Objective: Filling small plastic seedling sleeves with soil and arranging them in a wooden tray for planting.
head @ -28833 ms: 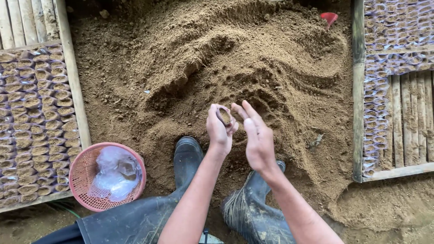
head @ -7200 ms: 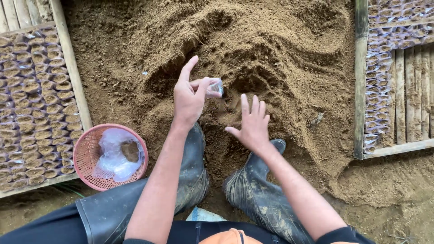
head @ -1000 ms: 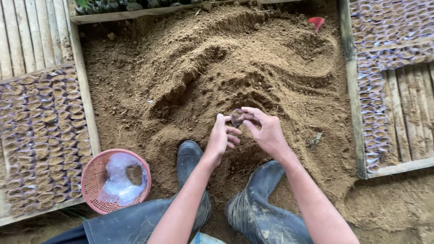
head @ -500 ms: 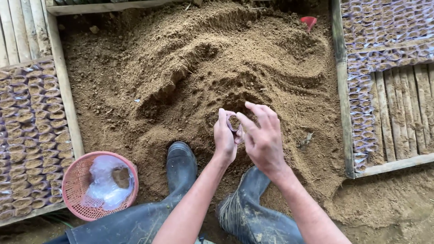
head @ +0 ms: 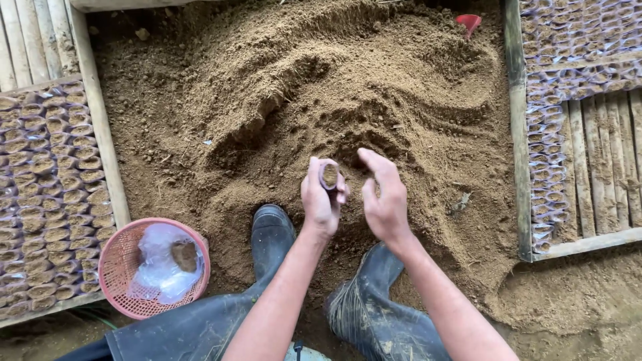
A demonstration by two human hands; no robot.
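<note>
Soil heap [head: 301,100] fills the middle of the view, loose, brown, scooped and furrowed, a hollow dug just ahead of the hands. Wooden-framed bed on the left [head: 47,194] packed tight with rows of filled little bags; only bare slats at its top. Bed on the right [head: 555,100] partly stocked: bags along the top and down the inner edge, a wide stretch of slats open. Judgement: many bags done, much room left on the right, plenty of soil to hand.

Dark rubber boots [head: 271,237] planted at the heap's foot. Pink basket [head: 124,267] beside the left boot holds crumpled clear plastic, probably empty bags.

Left hand [head: 319,204] clamped around a small bag [head: 329,176], held upright over the soil, its mouth showing earth nearly to the brim. Right hand [head: 386,200] just beside it, fingers loosely apart, holding nothing, not touching the bag.

Small red object [head: 468,21] at the heap's far edge; kind unclear.
</note>
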